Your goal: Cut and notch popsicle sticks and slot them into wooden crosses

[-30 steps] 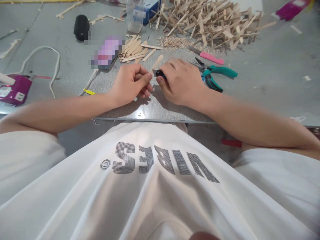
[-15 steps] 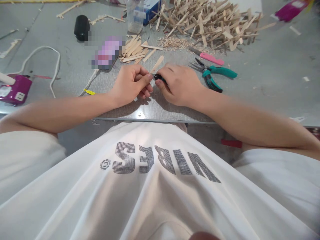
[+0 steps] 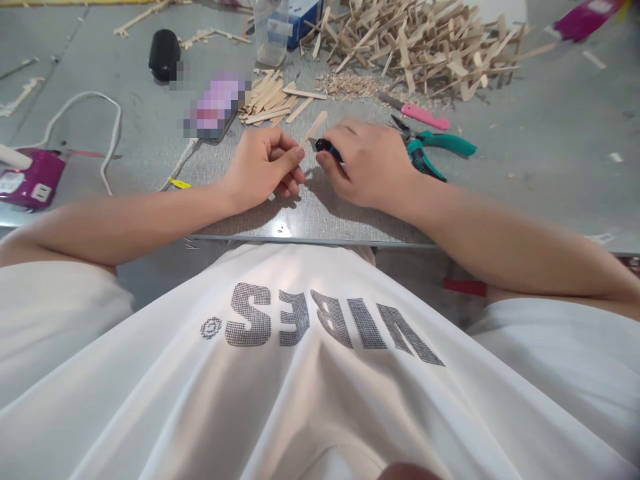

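My left hand (image 3: 267, 163) is closed, pinching a flat wooden craft stick (image 3: 315, 128) that slants up and away from the fingertips. Just to the right, my right hand (image 3: 367, 160) wraps round a knife (image 3: 327, 148) with a black and blue handle. Only the handle's end and a small bit of grey blade show; the rest is under the fingers. The blade points at the stick, close to my left fingertips. Whether it touches the stick I cannot tell.
Green-handled pliers (image 3: 445, 143) and a pink-handled knife (image 3: 425, 117) lie right of my right hand. Beyond are wood shavings (image 3: 350, 85), a small pile of sticks (image 3: 270, 100), a large heap of sticks (image 3: 415, 40), a clear cup (image 3: 270, 40) and a phone (image 3: 217, 103) on a cable.
My right hand has shifted slightly to the right with the knife, widening the gap to my left hand. The left hand and the stick stay nearly where they were.
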A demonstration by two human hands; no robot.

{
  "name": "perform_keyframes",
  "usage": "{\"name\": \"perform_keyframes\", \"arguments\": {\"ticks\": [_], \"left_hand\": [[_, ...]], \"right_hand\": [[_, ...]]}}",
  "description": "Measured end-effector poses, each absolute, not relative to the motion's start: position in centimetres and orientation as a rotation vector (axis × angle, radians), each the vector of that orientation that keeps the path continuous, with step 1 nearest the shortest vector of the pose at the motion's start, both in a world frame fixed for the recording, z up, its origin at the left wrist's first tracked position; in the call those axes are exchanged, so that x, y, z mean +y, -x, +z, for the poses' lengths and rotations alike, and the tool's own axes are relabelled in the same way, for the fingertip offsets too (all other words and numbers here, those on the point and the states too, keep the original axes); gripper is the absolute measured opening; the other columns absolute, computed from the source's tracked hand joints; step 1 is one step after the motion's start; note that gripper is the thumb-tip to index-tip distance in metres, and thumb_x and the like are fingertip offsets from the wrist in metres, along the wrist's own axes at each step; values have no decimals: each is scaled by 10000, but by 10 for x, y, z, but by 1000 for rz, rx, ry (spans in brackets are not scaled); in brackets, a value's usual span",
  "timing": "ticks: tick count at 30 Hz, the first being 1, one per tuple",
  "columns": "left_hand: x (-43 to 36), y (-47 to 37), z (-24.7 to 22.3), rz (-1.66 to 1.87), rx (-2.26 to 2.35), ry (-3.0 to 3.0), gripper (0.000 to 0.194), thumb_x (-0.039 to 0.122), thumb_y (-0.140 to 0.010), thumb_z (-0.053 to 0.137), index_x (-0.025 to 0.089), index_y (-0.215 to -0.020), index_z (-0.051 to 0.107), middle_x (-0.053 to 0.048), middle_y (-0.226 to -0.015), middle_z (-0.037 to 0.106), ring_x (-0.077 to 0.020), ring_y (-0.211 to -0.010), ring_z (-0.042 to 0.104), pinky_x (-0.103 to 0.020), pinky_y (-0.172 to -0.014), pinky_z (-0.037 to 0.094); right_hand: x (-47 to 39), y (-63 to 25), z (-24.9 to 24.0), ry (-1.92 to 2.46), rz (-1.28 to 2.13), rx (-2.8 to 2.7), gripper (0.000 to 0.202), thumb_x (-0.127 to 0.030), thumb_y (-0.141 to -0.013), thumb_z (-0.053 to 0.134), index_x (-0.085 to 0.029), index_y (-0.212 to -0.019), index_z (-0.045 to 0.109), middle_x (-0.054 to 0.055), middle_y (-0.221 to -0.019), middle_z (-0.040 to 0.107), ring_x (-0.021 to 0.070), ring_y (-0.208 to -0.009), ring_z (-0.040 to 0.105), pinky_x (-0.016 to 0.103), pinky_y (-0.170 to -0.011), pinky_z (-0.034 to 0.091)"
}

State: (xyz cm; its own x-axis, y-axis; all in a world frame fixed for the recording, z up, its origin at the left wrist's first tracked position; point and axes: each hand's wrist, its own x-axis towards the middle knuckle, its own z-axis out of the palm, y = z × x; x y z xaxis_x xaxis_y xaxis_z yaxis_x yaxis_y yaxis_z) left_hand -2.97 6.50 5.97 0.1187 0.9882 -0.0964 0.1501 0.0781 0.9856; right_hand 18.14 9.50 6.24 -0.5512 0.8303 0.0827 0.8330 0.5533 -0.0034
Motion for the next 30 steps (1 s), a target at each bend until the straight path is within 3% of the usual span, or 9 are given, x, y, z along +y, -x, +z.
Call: {"name": "perform_keyframes", "arguments": {"ticks": [10,14,20,25,30], "left_hand": [[68,32,58,952,1351,-1365,254,321,-1068,784,211,-873,664,19,-666,755,-109,-526,674,-241,-555,470],[73,36,56,879,1363,-1489,247,292,-1077,711,220,-846,660,15,-662,723,-112,-533,620,-261,-563,441],[75,41,59,667,1528,-1895,232,250,-963,722,226,-744,651,-7,-652,635,-194,-752,637,-327,-810,444],[76,42,62,559,1563,-2037,267,371,-922,707,301,-689,596,-50,-711,618,-301,-867,623,-411,-912,445],[72,42,67,453,1559,-2104,225,291,-939,675,263,-743,568,-38,-780,607,-250,-838,571,-427,-954,433]], "right_hand": [[86,-179,76,1441,-23,-2777,587,-449,-1184,232,-137,-1432,663,209,-1457,718,370,-1292,703,441,-939,485],[88,-180,77,1415,-50,-2831,583,-433,-1172,251,-107,-1400,677,218,-1388,747,379,-1240,721,439,-851,457],[94,-185,69,1330,-54,-2948,598,-466,-1168,241,-138,-1375,697,196,-1224,804,335,-1012,745,402,-715,368],[96,-185,60,1350,-20,-2876,664,-579,-1126,206,-235,-1281,752,146,-1002,805,280,-923,748,421,-762,419],[98,-183,50,1386,74,-2810,808,-712,-1028,149,-261,-1205,795,171,-903,804,293,-939,777,482,-807,451]]}}
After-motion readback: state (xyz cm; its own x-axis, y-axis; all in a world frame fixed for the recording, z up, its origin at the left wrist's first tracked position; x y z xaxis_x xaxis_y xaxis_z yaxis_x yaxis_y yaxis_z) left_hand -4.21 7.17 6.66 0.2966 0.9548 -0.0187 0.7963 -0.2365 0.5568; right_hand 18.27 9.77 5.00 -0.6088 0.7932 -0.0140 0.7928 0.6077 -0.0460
